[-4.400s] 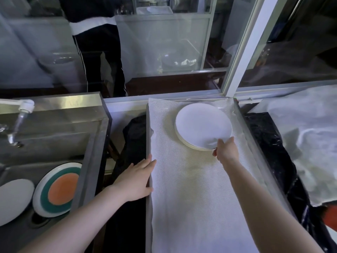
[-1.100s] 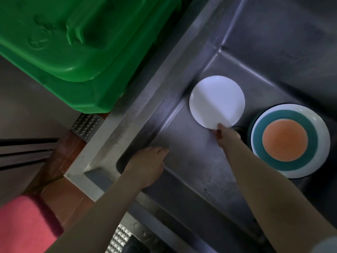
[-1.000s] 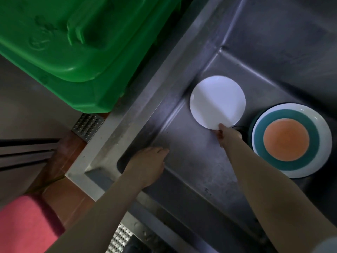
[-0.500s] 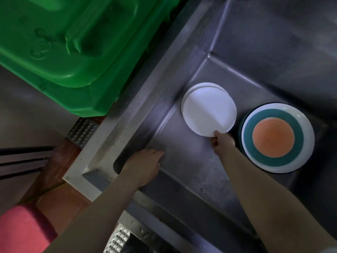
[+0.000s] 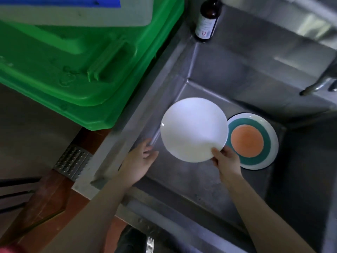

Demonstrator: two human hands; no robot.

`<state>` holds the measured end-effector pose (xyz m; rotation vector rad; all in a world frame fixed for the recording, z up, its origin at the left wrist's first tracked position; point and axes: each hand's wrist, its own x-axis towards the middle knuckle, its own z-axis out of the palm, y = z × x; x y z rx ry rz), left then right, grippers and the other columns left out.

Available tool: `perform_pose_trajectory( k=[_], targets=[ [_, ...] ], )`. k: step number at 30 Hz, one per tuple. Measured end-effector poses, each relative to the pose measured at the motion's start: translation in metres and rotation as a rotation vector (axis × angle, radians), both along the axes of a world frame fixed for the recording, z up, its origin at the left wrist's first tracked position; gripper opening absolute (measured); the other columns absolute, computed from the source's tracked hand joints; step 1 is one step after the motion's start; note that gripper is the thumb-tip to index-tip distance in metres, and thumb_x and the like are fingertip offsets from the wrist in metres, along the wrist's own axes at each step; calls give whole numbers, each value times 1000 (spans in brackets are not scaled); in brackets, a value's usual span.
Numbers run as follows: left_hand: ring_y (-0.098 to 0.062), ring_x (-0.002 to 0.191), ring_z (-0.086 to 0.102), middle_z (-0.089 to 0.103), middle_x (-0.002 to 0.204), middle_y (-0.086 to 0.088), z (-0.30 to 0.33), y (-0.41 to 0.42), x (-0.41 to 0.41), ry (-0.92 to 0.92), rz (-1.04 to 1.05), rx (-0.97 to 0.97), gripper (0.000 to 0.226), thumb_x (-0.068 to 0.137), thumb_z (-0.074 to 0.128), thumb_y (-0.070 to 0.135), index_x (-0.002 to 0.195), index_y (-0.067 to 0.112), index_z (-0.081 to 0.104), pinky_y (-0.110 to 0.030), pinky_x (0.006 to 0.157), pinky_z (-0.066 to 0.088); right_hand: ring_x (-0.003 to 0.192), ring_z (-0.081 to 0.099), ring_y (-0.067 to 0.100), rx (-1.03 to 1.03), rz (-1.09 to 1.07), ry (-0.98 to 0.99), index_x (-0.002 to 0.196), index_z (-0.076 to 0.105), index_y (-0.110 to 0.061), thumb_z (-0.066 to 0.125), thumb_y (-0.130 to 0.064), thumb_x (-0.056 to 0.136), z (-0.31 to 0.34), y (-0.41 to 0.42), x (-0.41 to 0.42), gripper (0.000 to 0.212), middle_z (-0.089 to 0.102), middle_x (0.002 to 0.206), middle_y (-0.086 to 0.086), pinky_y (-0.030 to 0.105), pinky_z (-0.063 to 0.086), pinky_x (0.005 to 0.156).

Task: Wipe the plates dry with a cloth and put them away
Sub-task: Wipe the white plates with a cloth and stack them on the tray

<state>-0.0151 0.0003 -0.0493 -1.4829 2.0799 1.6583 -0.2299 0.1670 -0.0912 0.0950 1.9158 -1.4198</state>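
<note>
Right hand: the right hand (image 5: 226, 159) pinches the near rim of the white plate (image 5: 194, 129), thumb (image 5: 216, 152) on its upper face, the other fingers curled beneath.
White plate: it is held above the floor of the steel sink (image 5: 237, 73), extending away from the thumb, and its far-right edge overlaps the striped plate.
Striped plate: the plate with the orange centre and teal ring (image 5: 253, 142) lies flat in the sink, just right of the gripping fingers.
Left hand: the left hand (image 5: 140, 161) holds nothing, its fingers loosely bent beside the sink's left wall, apart from the white plate.
Surroundings: a green bin (image 5: 76, 66) stands beyond the left fingers, a brown bottle (image 5: 207, 19) on the sink's far corner, a tap (image 5: 317, 84) at far right.
</note>
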Motion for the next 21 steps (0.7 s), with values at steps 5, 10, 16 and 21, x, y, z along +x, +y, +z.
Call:
perform_pose_trajectory(
  k=[5,10,16,21],
  targets=[
    [10,85,58,62,90,29,44,-10,1,157,84,-166,29,94,55,35,122,29,54,-15,77,44,54,56,6,-112,65,238,83,68,-20,63,-3,89,81,12,35,18,65,63,-7,17,46,48],
    [1,69,68,69,63,12,91,-7,16,362,50,-238,21,98,50,25,79,23,58,-36,75,55,66,68,10,-176,-34,474,78,71,-26,69,-10,86,141,33,72,18,73,75,3,25,57,63],
    [-14,93,69,73,87,12,129,8,36,591,21,-318,23,99,48,24,87,40,59,-48,90,52,74,60,0,-244,-150,797,79,74,-35,72,-11,78,181,60,114,24,66,77,-12,24,55,70],
    [-12,88,68,73,87,10,152,13,41,691,-43,-390,33,93,55,12,82,42,62,-31,84,53,86,66,7,-321,-247,822,85,77,-31,72,5,78,204,73,142,37,72,88,-6,25,54,75]
  ],
)
